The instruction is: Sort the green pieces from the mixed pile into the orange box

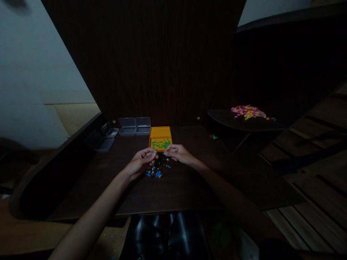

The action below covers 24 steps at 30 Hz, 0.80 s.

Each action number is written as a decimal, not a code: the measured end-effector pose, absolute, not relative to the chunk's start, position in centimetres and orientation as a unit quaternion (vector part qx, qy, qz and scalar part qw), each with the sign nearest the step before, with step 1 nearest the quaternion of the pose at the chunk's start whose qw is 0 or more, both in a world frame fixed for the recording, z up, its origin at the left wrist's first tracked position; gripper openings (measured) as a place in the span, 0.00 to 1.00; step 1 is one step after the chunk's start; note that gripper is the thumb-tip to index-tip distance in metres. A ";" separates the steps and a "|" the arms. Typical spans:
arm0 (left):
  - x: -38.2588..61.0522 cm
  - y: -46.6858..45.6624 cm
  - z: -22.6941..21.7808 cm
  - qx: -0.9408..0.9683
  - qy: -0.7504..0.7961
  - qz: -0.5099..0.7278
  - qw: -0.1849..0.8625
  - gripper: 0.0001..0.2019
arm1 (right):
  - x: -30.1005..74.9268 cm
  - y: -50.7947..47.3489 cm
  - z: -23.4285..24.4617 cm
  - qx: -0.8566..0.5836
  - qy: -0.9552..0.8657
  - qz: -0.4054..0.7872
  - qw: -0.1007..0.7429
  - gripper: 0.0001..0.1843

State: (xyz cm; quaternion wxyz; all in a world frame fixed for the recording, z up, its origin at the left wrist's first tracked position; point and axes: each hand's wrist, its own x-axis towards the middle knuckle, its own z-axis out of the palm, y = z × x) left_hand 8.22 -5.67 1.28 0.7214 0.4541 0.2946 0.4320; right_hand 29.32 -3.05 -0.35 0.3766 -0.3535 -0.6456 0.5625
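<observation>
My left hand pinches a small green piece between thumb and forefinger. Close beside it, the fingertips of my right hand are pressed together; whatever they hold is too small to make out. Just beyond both hands stands an open yellow-orange plastic box, its lid tipped back, with many flat green pieces scattered inside. Below the hands, a loose pile of tiny blue, yellow, white and dark pieces lies on the dark wooden desk. The hands partly cover this pile.
Open clear plastic cases stand at the back left, with smaller ones beside them. A raised corner shelf on the right bears a heap of pink, red and yellow pieces. Red and green bits lie under it.
</observation>
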 end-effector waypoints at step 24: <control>9.8 -5.8 0.6 0.751 0.391 0.417 0.330 0.13 | 29.2 -2.9 -0.6 -0.366 -0.635 0.574 0.365 0.20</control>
